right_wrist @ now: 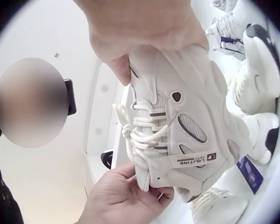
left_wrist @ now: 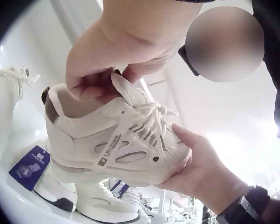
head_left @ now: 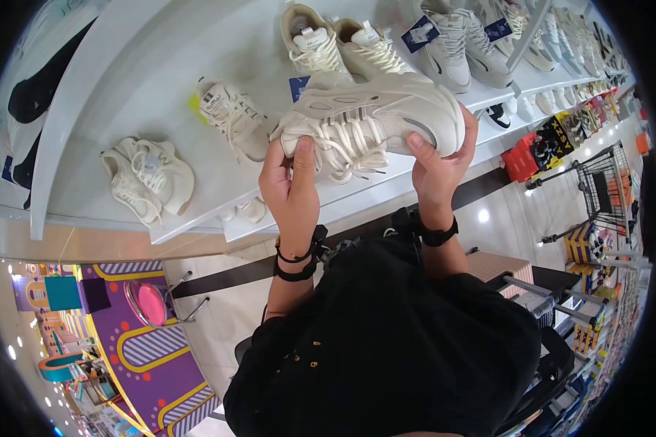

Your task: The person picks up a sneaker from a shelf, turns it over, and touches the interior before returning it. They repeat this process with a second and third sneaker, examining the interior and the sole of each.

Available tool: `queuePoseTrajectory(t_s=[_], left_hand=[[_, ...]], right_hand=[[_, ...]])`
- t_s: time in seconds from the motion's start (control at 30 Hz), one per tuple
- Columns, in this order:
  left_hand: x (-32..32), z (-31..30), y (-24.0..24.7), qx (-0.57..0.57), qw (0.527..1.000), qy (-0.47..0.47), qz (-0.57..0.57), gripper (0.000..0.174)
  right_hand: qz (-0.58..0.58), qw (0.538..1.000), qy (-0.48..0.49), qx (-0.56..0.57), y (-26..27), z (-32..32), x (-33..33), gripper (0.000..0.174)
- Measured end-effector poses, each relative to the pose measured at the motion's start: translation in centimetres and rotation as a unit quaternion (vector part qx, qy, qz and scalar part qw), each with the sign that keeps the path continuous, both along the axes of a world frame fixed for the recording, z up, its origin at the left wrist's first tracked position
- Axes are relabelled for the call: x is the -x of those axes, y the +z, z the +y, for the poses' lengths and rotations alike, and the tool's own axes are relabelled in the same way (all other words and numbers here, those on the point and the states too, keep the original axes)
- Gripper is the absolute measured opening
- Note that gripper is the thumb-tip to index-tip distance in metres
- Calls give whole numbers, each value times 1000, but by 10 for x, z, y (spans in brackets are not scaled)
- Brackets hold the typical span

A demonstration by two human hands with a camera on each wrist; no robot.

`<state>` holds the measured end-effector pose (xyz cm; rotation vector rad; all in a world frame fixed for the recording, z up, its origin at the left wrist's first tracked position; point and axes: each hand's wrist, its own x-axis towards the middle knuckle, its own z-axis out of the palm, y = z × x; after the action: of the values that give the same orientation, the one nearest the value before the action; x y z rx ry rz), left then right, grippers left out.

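A white lace-up sneaker (head_left: 372, 120) is held up in both hands above the shelf edge. The left hand (head_left: 291, 182) grips it at the tongue and ankle opening; in the left wrist view the fingers of that hand (left_wrist: 126, 51) reach into the opening beside the tongue. The right hand (head_left: 444, 164) holds the toe end, thumb on the upper and fingers round the sole. In the right wrist view the sneaker (right_wrist: 177, 126) shows its side with a logo strip and tied laces, the right hand (right_wrist: 144, 23) over the toe.
On the white shelf (head_left: 87, 182) stand a pair of white shoes (head_left: 149, 178), a single sneaker (head_left: 233, 116) and more pairs, some with blue tags (head_left: 420, 34). A shopping cart (head_left: 603, 189) and a pink stool (head_left: 151, 302) are on the floor behind.
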<state>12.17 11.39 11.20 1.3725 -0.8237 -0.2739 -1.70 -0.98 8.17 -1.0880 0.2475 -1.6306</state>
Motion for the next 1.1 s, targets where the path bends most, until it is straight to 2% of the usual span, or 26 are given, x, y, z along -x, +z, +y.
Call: queuePoseTrajectory(t_s=[0.1, 0.17, 0.2, 0.23, 0.3, 0.37, 0.43, 0.63, 0.7, 0.8, 0.87, 0.93, 1.0, 1.03, 1.1], left_hand=[[2, -12, 0, 42, 998, 19, -38, 22], [-5, -16, -1, 76, 973, 48, -212, 19], [-5, -17, -1, 74, 974, 46, -210, 19], [-3, -17, 2, 61, 979, 33, -190, 20], [7, -18, 10, 49, 984, 19, -169, 21], [20, -15, 18, 19, 997, -47, -55, 20], [27, -15, 13, 7, 998, -49, -28, 20], [45, -18, 5, -1, 995, -39, 93, 20], [47, -22, 3, -15, 992, -39, 117, 21], [45, -33, -8, 21, 998, 3, 65, 26], [39, -34, -12, -23, 994, 29, -101, 24], [34, -36, -14, -10, 994, 20, -103, 24], [35, -37, -12, 2, 994, 11, -106, 25], [41, -36, -8, 45, 992, -9, -115, 30], [48, -32, -1, 86, 988, -36, -122, 37]], right_hand=[[-15, 1000, 10, 2, -1, -4, 4, 71], [-17, 1000, 18, -7, -3, -7, 8, 70], [-20, 999, 27, -15, -4, -8, 11, 69], [-18, 999, 25, -16, -4, -10, 13, 69], [-53, 993, 57, -94, -1, -14, 17, 66], [-44, 991, 62, -111, -2, -19, 24, 64], [-34, 988, 70, -130, -5, -24, 29, 63], [-17, 996, 57, -73, -11, -29, 37, 64], [-18, 999, 33, -4, -14, -32, 38, 66], [-15, 1000, 23, 2, -15, -35, 40, 67], [-16, 1000, 24, -7, -18, -39, 41, 66], [-16, 999, 24, -17, -18, -39, 43, 65], [-27, 996, 25, -77, -13, -38, 43, 60], [-29, 996, 23, -79, -12, -39, 45, 60], [-89, 982, 86, -145, -11, -44, 50, 61]])
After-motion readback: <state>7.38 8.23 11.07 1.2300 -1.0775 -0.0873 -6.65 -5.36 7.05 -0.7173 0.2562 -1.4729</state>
